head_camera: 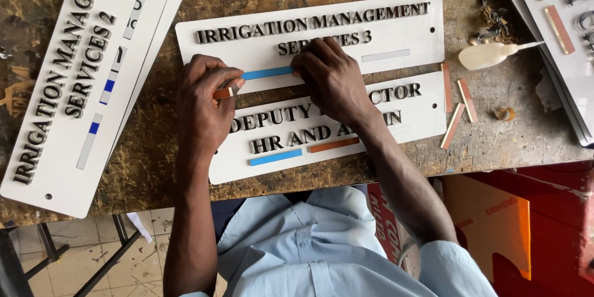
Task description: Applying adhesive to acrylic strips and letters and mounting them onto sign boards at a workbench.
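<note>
Head view: the left hand (207, 96) is curled, its grip closed on a short orange strip (223, 93) pinched between thumb and fingers at the left end of a blue strip (267, 73). The right hand (331, 80) is laid palm down, fingers bent, its fingertips pressed on the right end of that blue strip; nothing is clasped in its grip. Both forearms are stretched forward from pale blue sleeves, the wrists slightly turned inward.

The blue strip lies flat on the lower part of the upper white sign plate (396, 31), below its raised dark letters; one grey strip (385, 55) is seen on the same plate. A second white sign plate (427, 117) is placed just below, partly covered by the right hand, and carries one blue strip and one orange strip. Two more white plates are seen at the left, overlapping. Three loose orange strips (458, 108) lie on the desk (154, 148) at the right, near one glue bottle (489, 55).
</note>
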